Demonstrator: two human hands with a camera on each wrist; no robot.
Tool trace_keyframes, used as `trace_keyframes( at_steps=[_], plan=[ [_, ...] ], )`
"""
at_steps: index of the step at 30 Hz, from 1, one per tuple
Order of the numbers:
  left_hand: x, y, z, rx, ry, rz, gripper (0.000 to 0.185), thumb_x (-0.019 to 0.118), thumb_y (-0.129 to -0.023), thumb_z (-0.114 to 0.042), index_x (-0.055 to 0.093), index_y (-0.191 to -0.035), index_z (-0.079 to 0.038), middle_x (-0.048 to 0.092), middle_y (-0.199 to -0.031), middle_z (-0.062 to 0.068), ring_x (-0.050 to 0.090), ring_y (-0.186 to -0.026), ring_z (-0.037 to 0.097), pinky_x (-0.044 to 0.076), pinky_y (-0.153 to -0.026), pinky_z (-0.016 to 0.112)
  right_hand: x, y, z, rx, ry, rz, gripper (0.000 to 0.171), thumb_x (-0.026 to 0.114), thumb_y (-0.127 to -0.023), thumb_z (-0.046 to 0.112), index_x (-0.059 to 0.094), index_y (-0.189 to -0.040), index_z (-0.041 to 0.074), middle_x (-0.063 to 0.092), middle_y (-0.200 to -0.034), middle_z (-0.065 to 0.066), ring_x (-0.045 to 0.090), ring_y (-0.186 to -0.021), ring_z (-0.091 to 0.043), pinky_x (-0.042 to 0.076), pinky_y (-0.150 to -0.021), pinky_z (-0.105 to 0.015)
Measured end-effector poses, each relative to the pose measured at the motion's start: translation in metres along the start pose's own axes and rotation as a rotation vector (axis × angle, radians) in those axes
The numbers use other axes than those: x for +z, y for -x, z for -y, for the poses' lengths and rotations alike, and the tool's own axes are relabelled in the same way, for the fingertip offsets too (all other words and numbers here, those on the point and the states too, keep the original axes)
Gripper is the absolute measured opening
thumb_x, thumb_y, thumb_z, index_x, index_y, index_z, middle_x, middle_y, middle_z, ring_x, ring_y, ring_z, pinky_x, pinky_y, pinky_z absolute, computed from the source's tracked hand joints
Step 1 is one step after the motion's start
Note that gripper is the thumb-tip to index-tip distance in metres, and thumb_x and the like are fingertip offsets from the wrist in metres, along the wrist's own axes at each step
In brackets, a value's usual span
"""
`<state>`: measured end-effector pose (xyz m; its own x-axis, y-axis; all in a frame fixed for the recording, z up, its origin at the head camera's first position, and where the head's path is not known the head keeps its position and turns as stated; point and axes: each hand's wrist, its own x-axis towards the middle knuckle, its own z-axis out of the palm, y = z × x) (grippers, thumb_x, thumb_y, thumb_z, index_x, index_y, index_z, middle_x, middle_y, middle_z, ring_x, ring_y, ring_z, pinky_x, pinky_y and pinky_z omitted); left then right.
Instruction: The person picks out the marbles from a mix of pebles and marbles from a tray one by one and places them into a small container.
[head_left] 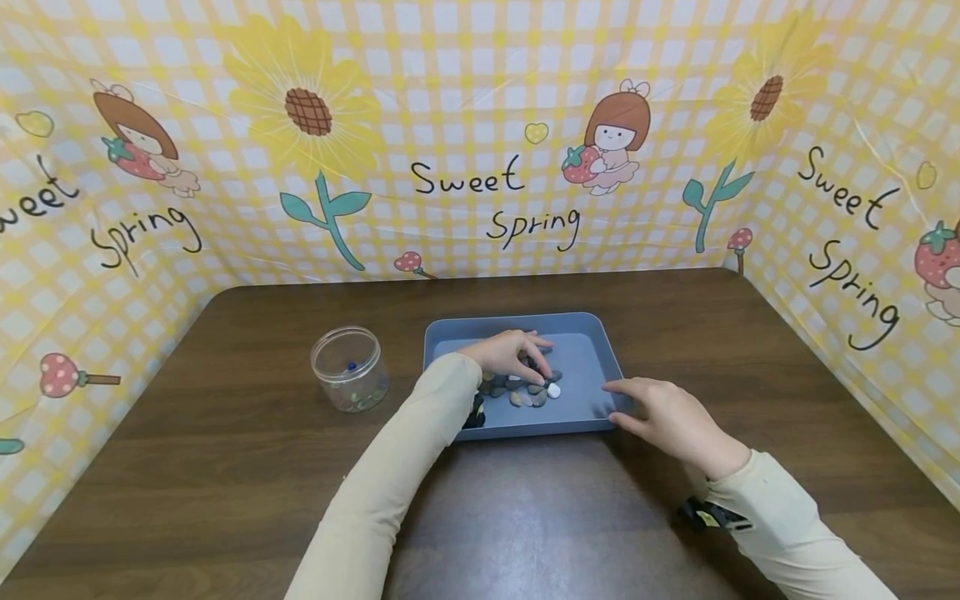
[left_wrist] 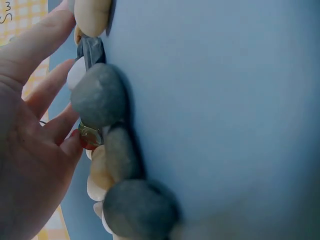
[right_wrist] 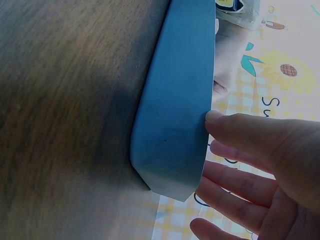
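Note:
A blue-grey tray (head_left: 581, 354) holds a pile of smooth stones (head_left: 538, 398), mostly grey with some beige and white ones. My left hand (head_left: 510, 350) reaches over the tray, its thumb and fingers bent down among the stones. In the left wrist view the hand (left_wrist: 37, 125) has its fingers spread behind a row of stones (left_wrist: 100, 95), thumb and index tips partly hidden. A small glassy bead (left_wrist: 90, 135), greenish and red, lies close to the little finger. My right hand (head_left: 675, 421) touches the tray's front right corner, thumb (right_wrist: 235, 127) against the rim and fingers extended.
Left of the tray stands a clear round jar (head_left: 348, 371) with a blue bead (head_left: 352, 367) and some green pieces in it. The brown wooden table (head_left: 480, 517) is backed by a yellow checked cloth (head_left: 465, 100) on three sides.

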<state>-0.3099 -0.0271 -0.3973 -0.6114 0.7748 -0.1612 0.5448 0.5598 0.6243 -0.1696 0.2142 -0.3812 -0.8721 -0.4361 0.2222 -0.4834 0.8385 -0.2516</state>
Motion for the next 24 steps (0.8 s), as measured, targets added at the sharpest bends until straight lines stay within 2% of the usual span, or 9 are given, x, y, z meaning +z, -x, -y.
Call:
trace_keyframes(
  at_steps=[9, 18, 24],
  plan=[
    [0.0001, -0.0005, 0.0004, -0.030, -0.013, 0.006, 0.018, 0.069, -0.084, -0.020, 0.074, -0.101, -0.015, 0.037, -0.150, 0.005, 0.010, -0.147, 0.027, 0.014, -0.119, 0.045, -0.0007, -0.0003, 0.0000, -0.002, -0.007, 0.003, 0.037, 0.071, -0.082, 0.018, 0.065, -0.115, 0.003, 0.069, -0.110, -0.014, 0.066, -0.099, -0.027, 0.053, -0.083, -0.043],
    [-0.0005, 0.0012, -0.0009, -0.001, -0.029, 0.002, 0.017, 0.068, -0.085, -0.020, 0.074, -0.100, -0.013, 0.037, -0.150, 0.006, 0.011, -0.147, 0.027, 0.015, -0.119, 0.045, -0.0006, 0.0003, 0.0003, 0.007, -0.004, 0.004, 0.037, 0.071, -0.081, 0.019, 0.065, -0.115, 0.003, 0.069, -0.110, -0.014, 0.066, -0.100, -0.028, 0.053, -0.083, -0.044],
    [-0.0034, 0.0027, 0.0009, 0.032, -0.009, -0.029, 0.018, 0.067, -0.086, -0.021, 0.073, -0.102, -0.015, 0.036, -0.150, 0.006, 0.011, -0.147, 0.027, 0.023, -0.117, 0.043, -0.0007, 0.0004, 0.0002, 0.003, 0.001, 0.001, 0.038, 0.072, -0.081, 0.019, 0.065, -0.114, 0.003, 0.069, -0.109, -0.014, 0.066, -0.099, -0.027, 0.053, -0.083, -0.044]
  ],
)
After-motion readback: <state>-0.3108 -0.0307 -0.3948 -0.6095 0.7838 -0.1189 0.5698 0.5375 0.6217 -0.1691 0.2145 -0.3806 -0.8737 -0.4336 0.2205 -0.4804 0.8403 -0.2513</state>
